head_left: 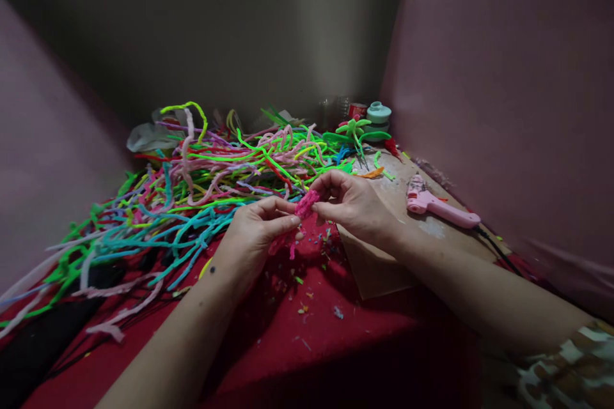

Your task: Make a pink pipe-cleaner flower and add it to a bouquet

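Observation:
Between my two hands is a small hot-pink bundle of pipe cleaner point(306, 204), bent into a compact shape, with a short end hanging below. My left hand point(261, 223) pinches its left side between thumb and fingers. On the right side, my right hand point(348, 204) grips it with thumb and index finger. Both hands are raised over the red cloth point(307, 326), close to the front of a large heap of coloured pipe cleaners point(230, 166). Part of the pink piece is hidden behind the fingers.
A pink glue gun point(441, 208) with a black cord lies on a brown board point(393, 182) at right. Behind stand a mint-green lidded jar point(378, 113) and a green pipe-cleaner flower point(354, 129). Scraps dot the cloth. Walls close in on both sides.

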A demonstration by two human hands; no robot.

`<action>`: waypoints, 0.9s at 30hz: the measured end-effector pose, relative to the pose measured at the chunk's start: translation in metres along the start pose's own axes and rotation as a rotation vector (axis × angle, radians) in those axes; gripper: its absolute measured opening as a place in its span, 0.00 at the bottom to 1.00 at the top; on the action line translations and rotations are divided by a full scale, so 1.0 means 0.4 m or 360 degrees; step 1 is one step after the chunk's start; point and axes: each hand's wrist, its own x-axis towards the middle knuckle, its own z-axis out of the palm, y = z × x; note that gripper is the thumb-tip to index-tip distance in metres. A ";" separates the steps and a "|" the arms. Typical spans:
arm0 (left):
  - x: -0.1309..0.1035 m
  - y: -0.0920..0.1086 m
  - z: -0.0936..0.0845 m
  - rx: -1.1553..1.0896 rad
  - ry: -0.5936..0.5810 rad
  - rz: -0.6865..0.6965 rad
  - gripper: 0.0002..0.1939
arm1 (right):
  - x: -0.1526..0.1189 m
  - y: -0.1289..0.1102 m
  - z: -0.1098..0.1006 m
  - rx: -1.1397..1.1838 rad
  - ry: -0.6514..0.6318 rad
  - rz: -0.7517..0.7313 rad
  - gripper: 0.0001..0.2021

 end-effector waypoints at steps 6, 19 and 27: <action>-0.002 -0.001 0.003 0.0024 0.0034 0.0071 0.09 | 0.001 -0.009 -0.001 0.0205 -0.0016 0.0072 0.07; -0.002 0.004 0.009 -0.0013 0.0075 0.0103 0.10 | -0.007 0.011 0.001 -0.0107 0.0026 -0.0165 0.13; 0.003 -0.004 0.018 0.0050 0.0157 0.0153 0.10 | -0.014 0.019 0.012 -0.0186 0.0084 -0.0232 0.15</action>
